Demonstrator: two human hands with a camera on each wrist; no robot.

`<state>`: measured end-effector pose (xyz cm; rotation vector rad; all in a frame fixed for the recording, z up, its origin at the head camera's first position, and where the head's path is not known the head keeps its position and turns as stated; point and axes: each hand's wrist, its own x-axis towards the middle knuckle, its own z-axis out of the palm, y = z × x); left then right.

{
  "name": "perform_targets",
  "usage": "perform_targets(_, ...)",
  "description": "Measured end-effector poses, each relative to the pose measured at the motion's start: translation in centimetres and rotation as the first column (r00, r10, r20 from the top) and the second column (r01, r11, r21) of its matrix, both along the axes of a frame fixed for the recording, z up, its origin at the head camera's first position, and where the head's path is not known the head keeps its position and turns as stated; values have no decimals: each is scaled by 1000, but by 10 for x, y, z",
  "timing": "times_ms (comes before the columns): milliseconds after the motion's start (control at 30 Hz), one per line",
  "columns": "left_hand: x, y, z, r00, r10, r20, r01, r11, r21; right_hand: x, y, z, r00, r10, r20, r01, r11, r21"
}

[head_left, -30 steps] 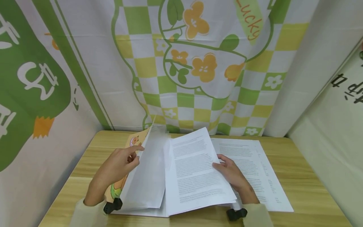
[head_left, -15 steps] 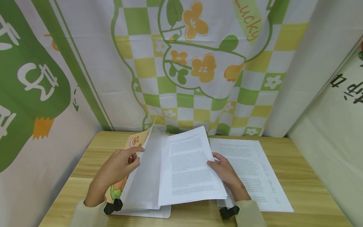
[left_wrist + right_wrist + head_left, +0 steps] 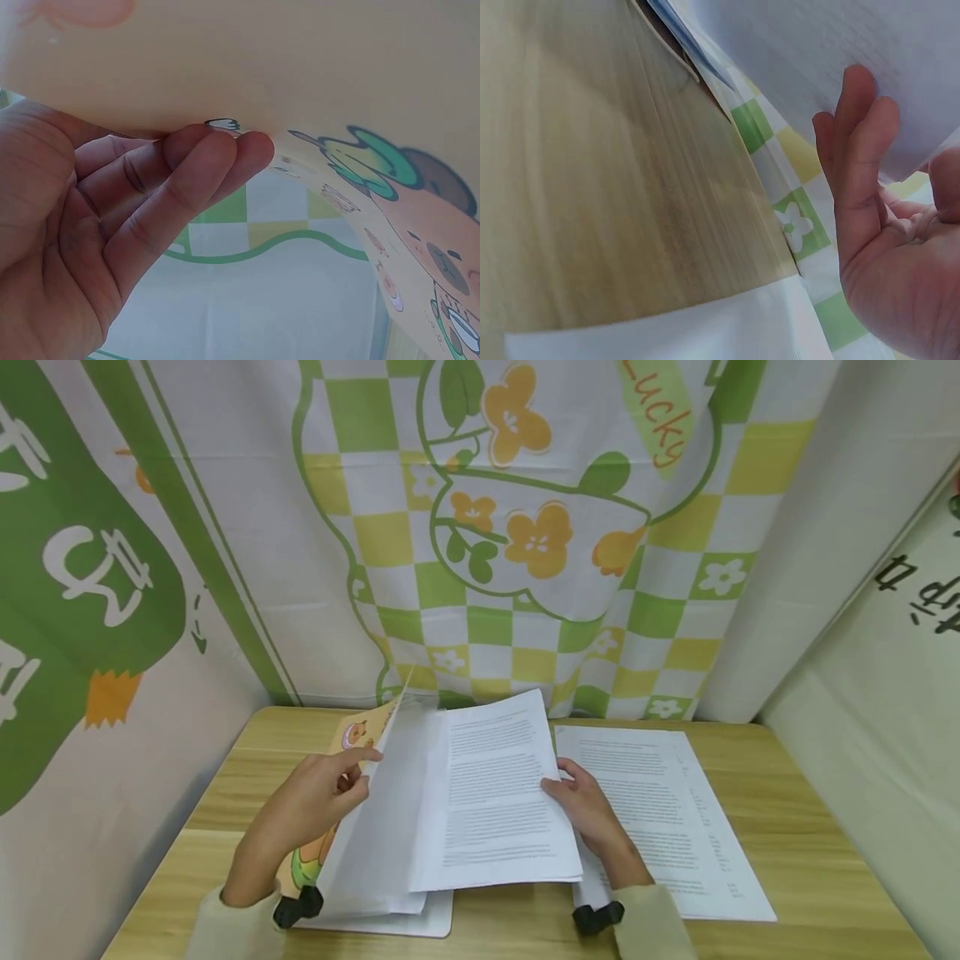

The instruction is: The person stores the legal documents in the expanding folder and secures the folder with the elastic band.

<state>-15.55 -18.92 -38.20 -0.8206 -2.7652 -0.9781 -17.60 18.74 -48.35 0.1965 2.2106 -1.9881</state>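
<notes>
My left hand [image 3: 311,797] holds the orange cartoon cover [image 3: 318,856] of a folder raised by its edge. In the left wrist view, curled fingers [image 3: 184,176] lie against the cover's printed side, and the thumb is mostly hidden. Between the fingers and thumb of my right hand [image 3: 588,806] is the right edge of some printed sheets [image 3: 498,802]. The sheets tilt up over the folder's white back [image 3: 431,922], their left side beside a translucent plastic pocket [image 3: 367,868]. From the right wrist, the fingers show behind the raised paper [image 3: 795,52].
Another printed sheet [image 3: 675,827] lies flat on the wooden table [image 3: 795,827], right of the folder. A checked, flowered curtain [image 3: 525,635] hangs along the table's back edge. Pale cloth walls stand at both sides.
My right hand has moved left with the printed sheets, which now sit closer to the plastic pocket and uncover the folder's lower right corner. The left hand stays put on the cover.
</notes>
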Motion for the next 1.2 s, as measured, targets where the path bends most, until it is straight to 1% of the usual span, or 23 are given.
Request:
perform_targets(333, 1, 0, -1, 1000, 8, 0, -8, 1000, -2, 5, -7, -1, 1000, 4, -20, -5, 1000, -26)
perform_targets(600, 1, 0, 0, 1000, 9, 5, -9, 1000, -1, 9, -11, -1, 997, 70, -24, -72, 995, -66)
perform_targets(867, 1, -1, 0, 1000, 2, -13, -2, 1000, 0, 14, -12, -3, 989, 141, -51, -143, 989, -48)
perform_targets(1067, 0, 0, 0, 1000, 3, -6, -3, 1000, -3, 19, -11, -3, 985, 162, -57, -165, 985, -58)
perform_targets(1200, 0, 0, 0, 1000, 3, -7, -3, 1000, -1, 22, -11, -3, 980, 190, -51, -193, 979, -69)
